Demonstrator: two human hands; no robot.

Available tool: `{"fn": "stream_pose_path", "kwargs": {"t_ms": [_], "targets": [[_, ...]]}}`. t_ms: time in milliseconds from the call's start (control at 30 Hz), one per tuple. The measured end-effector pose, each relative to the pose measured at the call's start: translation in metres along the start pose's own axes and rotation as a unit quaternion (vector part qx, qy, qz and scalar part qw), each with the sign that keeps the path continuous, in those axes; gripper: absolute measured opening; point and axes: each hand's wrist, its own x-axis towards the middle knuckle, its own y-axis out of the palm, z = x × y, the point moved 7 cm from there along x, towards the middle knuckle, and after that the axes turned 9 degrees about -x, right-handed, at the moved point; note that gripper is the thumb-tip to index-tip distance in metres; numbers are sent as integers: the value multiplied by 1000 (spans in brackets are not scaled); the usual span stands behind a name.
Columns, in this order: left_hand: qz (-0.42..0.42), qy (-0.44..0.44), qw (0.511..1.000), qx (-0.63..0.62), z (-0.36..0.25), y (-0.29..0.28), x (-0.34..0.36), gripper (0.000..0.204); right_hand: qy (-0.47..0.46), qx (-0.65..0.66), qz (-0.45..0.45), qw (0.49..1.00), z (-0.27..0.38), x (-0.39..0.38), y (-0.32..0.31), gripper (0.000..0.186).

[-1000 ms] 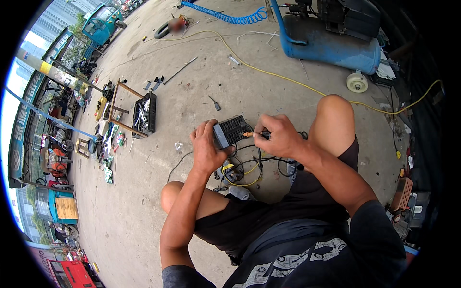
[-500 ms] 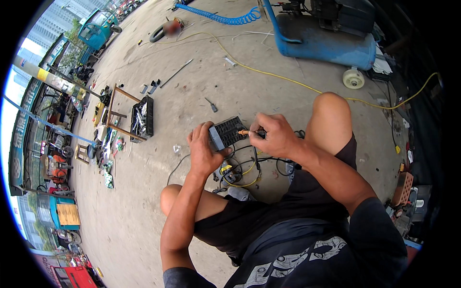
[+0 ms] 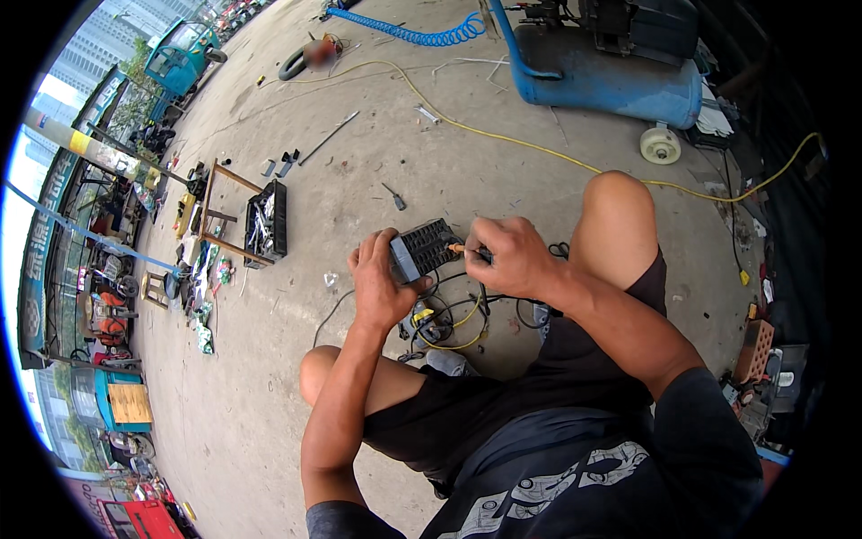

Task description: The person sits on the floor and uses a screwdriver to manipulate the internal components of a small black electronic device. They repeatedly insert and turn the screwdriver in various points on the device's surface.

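Observation:
My left hand [image 3: 382,280] is closed round the near left end of a dark box [image 3: 426,250] with a grey side and a ribbed black face. Thumb and fingers press on its edges, and the box is tilted. From the right, my right hand [image 3: 514,256] pinches a thin tool with an orange shaft [image 3: 458,248]. Its tip meets the ribbed face, or lies just over it; which one I cannot tell. The fingers hide most of the tool. Below the box lies a tangle of black and yellow cables [image 3: 449,323]. Beyond it a small screwdriver [image 3: 395,197] rests on the ground.
A black crate of tools [image 3: 279,220] stands by an overturned wooden stool [image 3: 215,202] at left. At far right is a blue air compressor [image 3: 611,94]. A yellow hose [image 3: 516,141] crosses the concrete, and a long metal rod [image 3: 328,137] lies beyond the crate.
My right hand has shifted very slightly, and less of the orange shaft shows. My left hand and the box have stayed in place.

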Motion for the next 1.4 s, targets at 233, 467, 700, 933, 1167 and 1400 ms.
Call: {"fn": "stream_pose_path", "kwargs": {"t_ms": [233,467,700,933,1167,1400], "targets": [[-10,0,1000,6,1,-1,-1,91,39,58,-98,993,-7,-2,-12,19],[-17,-3,1000,6,3,-3,-1,91,136,91,-31,986,-33,-7,-2,15],[-27,-13,1000,1,5,-5,-1,91,184,166,12,969,-41,-10,5,18],[-32,-17,999,-6,7,-5,-2,91,206,214,-12,955,-60,-10,8,18],[-35,-5,999,-7,6,-4,-1,91,99,149,-31,983,-18,0,-5,14],[-27,5,1000,-2,5,-2,-1,91,39,54,-5,998,-4,3,-2,16]]}}
